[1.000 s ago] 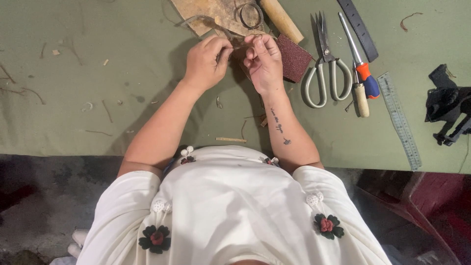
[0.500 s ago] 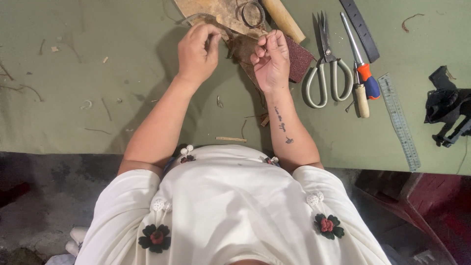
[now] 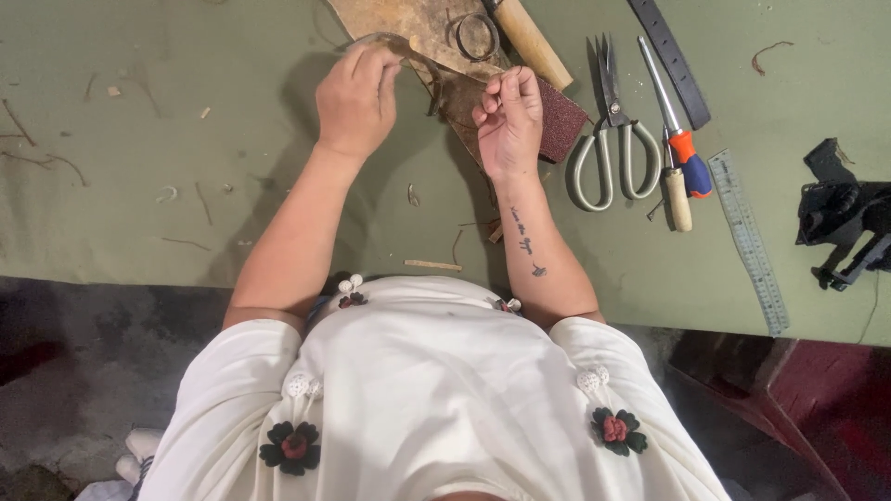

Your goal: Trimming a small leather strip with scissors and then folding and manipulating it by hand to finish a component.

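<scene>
Near the top centre of the frame, the left hand (image 3: 357,97) pinched a thin bent strip (image 3: 422,70) with fingers pressed together, while the right hand (image 3: 509,119) pinched its other end over a dark leather piece (image 3: 464,102). To the right lay scissors (image 3: 611,139), a screwdriver (image 3: 676,134) and a ruler (image 3: 750,241) on the green table (image 3: 139,186).

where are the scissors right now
In the head view the scissors lie on the green table, just right of the right hand, beside the orange-handled screwdriver.
</scene>
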